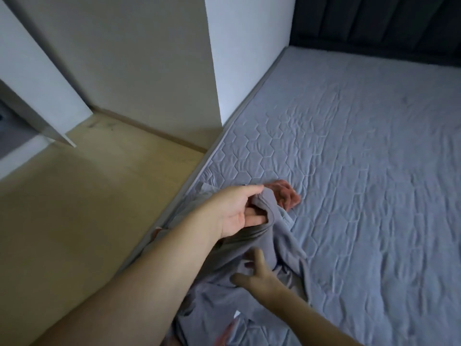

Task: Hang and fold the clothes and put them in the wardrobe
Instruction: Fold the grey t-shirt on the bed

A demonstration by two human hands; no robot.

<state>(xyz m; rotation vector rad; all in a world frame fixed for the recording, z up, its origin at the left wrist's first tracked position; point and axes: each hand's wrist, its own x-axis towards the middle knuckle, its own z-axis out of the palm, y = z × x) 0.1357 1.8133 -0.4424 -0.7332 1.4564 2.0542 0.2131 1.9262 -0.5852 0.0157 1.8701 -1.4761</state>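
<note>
Bed [349,171] takes up the right side, quilted grey cover; wood floor [74,221] on the left. The grey garment [249,303] lies bunched at the bed's near-left edge, almost the same colour as the cover. My left hand [239,211] grips a rolled hem or neckline of it, thumb on top, fingers tucked inside the fold. My right hand [254,273] is spread, fingers straight, just over or touching the cloth lower down, holding nothing.

Risks, my read: the garment sits right at the mattress edge, so a one-handed pull could drag the loose part to the floor. Grey on grey, I could pinch the cover along with it. A reddish cloth [287,193] lies just beyond my left hand and could get snagged and dragged.

Hard to tell: what kind of garment it is, or which opening I hold. Its lower part is cut off by the frame bottom. White wardrobe panels [35,83] top left; inside not visible. Right hand blurred.
</note>
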